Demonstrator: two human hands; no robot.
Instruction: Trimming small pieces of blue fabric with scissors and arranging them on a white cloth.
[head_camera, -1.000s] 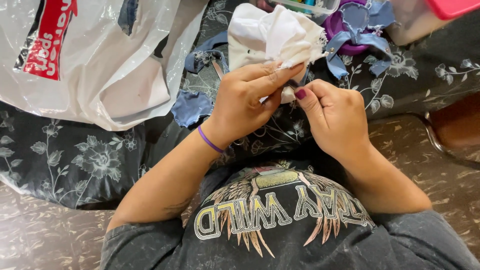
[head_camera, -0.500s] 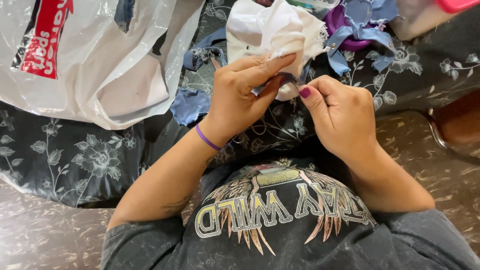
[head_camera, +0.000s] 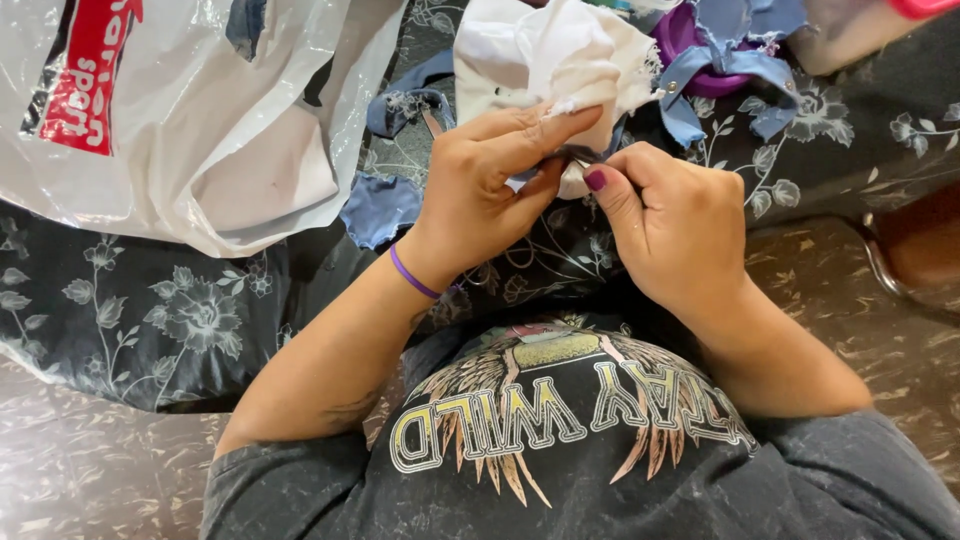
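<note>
Our left hand and right hand pinched the crumpled white cloth together, fingers clenched on its lower edge above the black floral-covered bench. A slack pinch, we judged, could let it slip among the blue denim scraps.

Soft white cloth, frayed blue denim scraps, glossy crinkled plastic bag, probably matt tablecloth.

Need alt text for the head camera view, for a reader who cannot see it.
Two bare hands pinch a piece of white fabric between them, the left hand gripping its lower edge and the right hand meeting it fingertip to fingertip. Below lies a dark floral cloth with blue denim scraps; a white plastic bag sits at upper left.
</note>
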